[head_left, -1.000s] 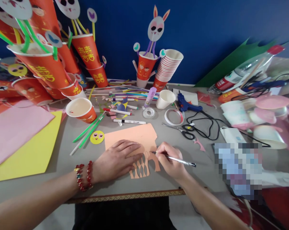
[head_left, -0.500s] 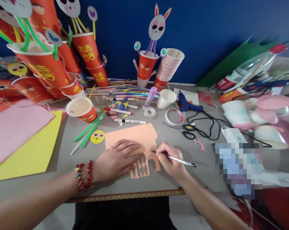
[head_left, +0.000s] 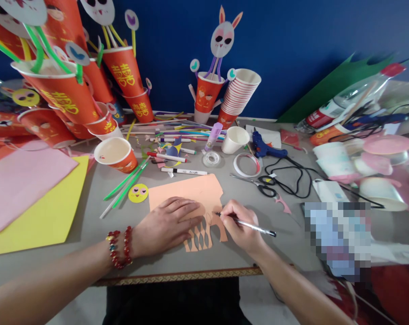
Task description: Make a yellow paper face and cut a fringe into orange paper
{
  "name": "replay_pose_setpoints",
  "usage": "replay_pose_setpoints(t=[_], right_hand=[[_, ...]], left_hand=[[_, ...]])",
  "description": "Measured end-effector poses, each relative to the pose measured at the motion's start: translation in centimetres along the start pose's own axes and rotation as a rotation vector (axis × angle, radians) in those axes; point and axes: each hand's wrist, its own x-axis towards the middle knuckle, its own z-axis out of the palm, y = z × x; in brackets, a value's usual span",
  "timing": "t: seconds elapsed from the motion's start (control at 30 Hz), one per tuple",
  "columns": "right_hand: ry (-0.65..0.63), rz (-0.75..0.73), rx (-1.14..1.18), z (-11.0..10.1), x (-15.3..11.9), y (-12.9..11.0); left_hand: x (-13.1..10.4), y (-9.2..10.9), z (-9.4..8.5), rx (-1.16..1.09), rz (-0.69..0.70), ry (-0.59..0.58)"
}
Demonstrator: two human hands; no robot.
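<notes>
A sheet of orange paper [head_left: 187, 192] lies on the table, its near edge cut with several leaf-shaped gaps. My left hand [head_left: 170, 225] rests flat on it with fingers stretched out, covering its left part. In my right hand [head_left: 241, 223] is a pen [head_left: 258, 229] with a clear barrel and dark cap end; its tip touches the paper right of the cut-outs. A small drawn outline shows beside the tip. Just left of the sheet lies a yellow paper face [head_left: 138, 193].
Scissors [head_left: 258, 184], a blue glue gun [head_left: 267, 145] with black cord, tape rolls [head_left: 247, 165] and markers [head_left: 184, 171] lie behind the sheet. Red paper cups [head_left: 119, 72] with rabbit figures stand at the back left. A phone [head_left: 321, 253] lies at the right.
The pen's rear end has shifted very slightly left. My left hand and the orange paper stay in place.
</notes>
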Motion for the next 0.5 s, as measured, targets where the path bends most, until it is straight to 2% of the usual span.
replay_pose_setpoints(t=[0.5], right_hand=[[-0.038,-0.012,0.031,-0.27,-0.03,-0.06]], left_hand=[[-0.03,0.06,-0.10,-0.003,-0.007,-0.027]])
